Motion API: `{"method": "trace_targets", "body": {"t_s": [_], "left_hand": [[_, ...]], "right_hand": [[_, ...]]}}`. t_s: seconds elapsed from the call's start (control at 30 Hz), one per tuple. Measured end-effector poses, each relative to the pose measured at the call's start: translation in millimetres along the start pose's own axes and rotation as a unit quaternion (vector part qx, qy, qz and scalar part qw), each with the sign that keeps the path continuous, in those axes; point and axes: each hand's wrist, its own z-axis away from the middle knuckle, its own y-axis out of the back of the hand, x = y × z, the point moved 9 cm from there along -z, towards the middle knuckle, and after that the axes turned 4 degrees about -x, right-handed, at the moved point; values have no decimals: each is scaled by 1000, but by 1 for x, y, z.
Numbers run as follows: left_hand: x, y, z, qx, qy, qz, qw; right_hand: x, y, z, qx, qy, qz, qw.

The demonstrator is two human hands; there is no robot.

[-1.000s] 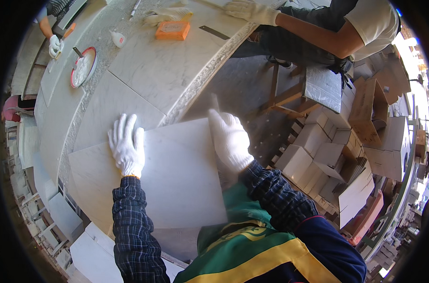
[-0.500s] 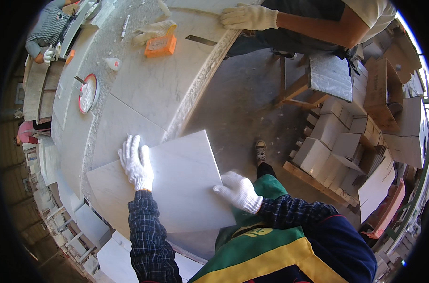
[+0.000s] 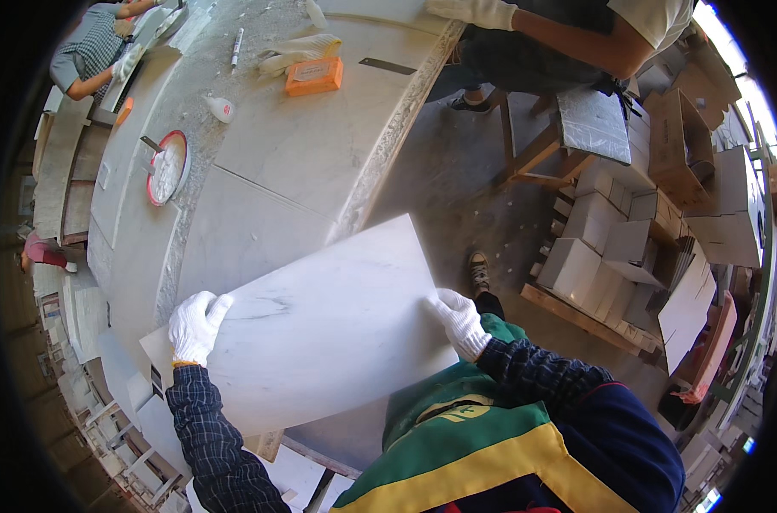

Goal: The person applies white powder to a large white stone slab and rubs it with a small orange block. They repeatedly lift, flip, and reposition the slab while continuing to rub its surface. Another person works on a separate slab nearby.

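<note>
A white, grey-veined marble tile lies across the near end of the worktable, its right part jutting past the table edge in front of me. My left hand, in a white knit glove, is closed at the tile's left part, with the thumb pointing right across its face. Its fingertips are mostly hidden. My right hand, gloved alike, grips the right edge, thumb on top and fingers underneath out of sight.
On the stone-topped table are a red-rimmed dish of white paste, a small bottle, an orange block, a glove and a marker. Co-workers stand at the far right and far left. Cartons sit on a pallet at right.
My left hand has gone from lying flat on the tile to closing at its left part. The tile has shifted right and turned slightly. The right hand has moved up along its edge.
</note>
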Motion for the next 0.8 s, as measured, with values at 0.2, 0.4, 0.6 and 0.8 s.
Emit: {"method": "trace_targets", "body": {"t_s": [0.2, 0.4, 0.6, 0.8], "left_hand": [[-16, -5, -1, -36, 25, -15, 999], [-34, 15, 45, 23, 15, 80, 996], [-64, 22, 119, 87, 77, 87, 989], [-69, 4, 189, 139, 174, 124, 967]], "right_hand": [[-2, 1, -2, 83, -3, -82, 993], [-58, -9, 18, 81, 32, -82, 993], [-133, -38, 12, 53, 86, 12, 995], [-204, -75, -7, -31, 166, 99, 981]]}}
